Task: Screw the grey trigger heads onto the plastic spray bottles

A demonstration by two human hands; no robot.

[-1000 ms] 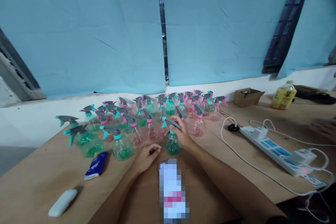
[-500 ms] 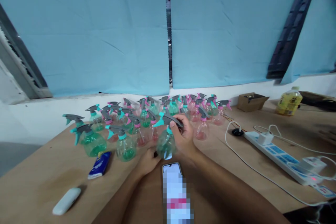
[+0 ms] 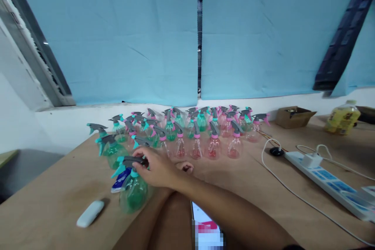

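My right hand (image 3: 156, 168) reaches across to the left and is closed on the grey trigger head of a green spray bottle (image 3: 134, 194) with a teal nozzle. The bottle stands at the near left of the table, tilted a little, next to a blue packet (image 3: 119, 179). My left hand (image 3: 186, 167) lies behind my right wrist. Only a curled bit of it shows, and the rest is hidden by my right forearm. A crowd of several green and pink spray bottles (image 3: 195, 133) stands behind the hands.
A wooden table (image 3: 252, 179) carries a white oblong case (image 3: 90, 213) at the near left and a phone (image 3: 205, 222) under my arms. To the right lie a white power strip (image 3: 328, 181) with cables, a small cardboard box (image 3: 294, 116) and a yellow drink bottle (image 3: 342, 117).
My right hand lifted the green bottle from the middle and carried it left, crossing over my left arm. The bottle now sits by the blue packet. The view panned left.
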